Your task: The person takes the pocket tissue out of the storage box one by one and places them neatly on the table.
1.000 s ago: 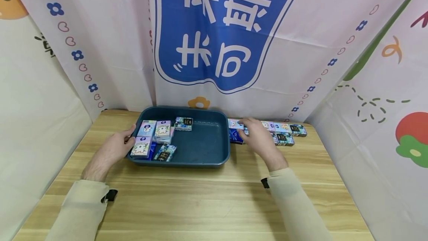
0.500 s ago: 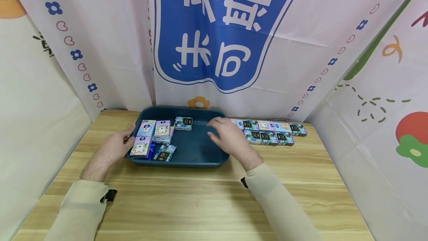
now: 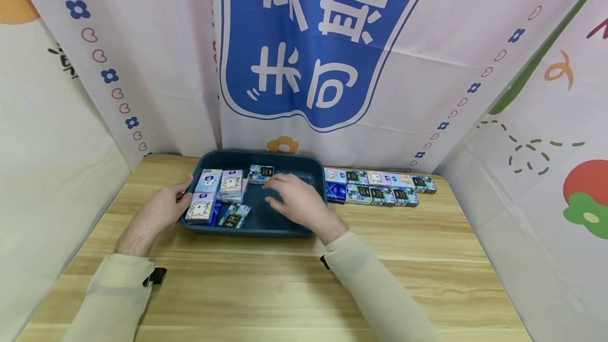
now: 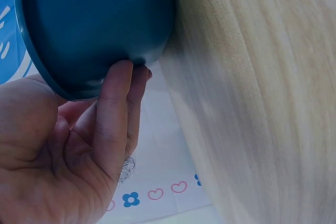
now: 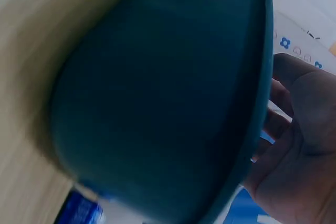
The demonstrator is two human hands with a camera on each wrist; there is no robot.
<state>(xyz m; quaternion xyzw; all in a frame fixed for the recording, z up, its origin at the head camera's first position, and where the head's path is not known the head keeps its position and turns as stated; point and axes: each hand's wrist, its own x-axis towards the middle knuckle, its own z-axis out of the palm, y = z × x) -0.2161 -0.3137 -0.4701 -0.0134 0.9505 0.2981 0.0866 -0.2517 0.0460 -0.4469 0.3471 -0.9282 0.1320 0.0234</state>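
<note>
A dark teal plastic tub (image 3: 304, 231) lies on the table with several small pocket tissue packs at its left side. My left hand (image 3: 163, 214) holds the tub's left end; in the left wrist view its fingers (image 4: 113, 114) press against the outer wall just under the rim. My right hand (image 3: 299, 202) is over the middle of the tub, fingers loosely bent and holding nothing. Its fingertips are close to a dark floral tissue pack (image 3: 261, 173) at the back. Another floral pack (image 3: 234, 216) lies near the front wall, beside the cartoon packs (image 3: 200, 207).
Right of the tub, tissue packs stand in two rows along the back edge of the table (image 3: 294, 289): a back row (image 3: 378, 178) and a front row (image 3: 381, 196), with a blue pack (image 3: 336, 192) next to the tub. A printed curtain (image 3: 404, 83) hangs close behind.
My right hand has left the front row, where the blue pack now lies, and moved left over the tub's middle. The left hand has stayed at the tub's left end.
</note>
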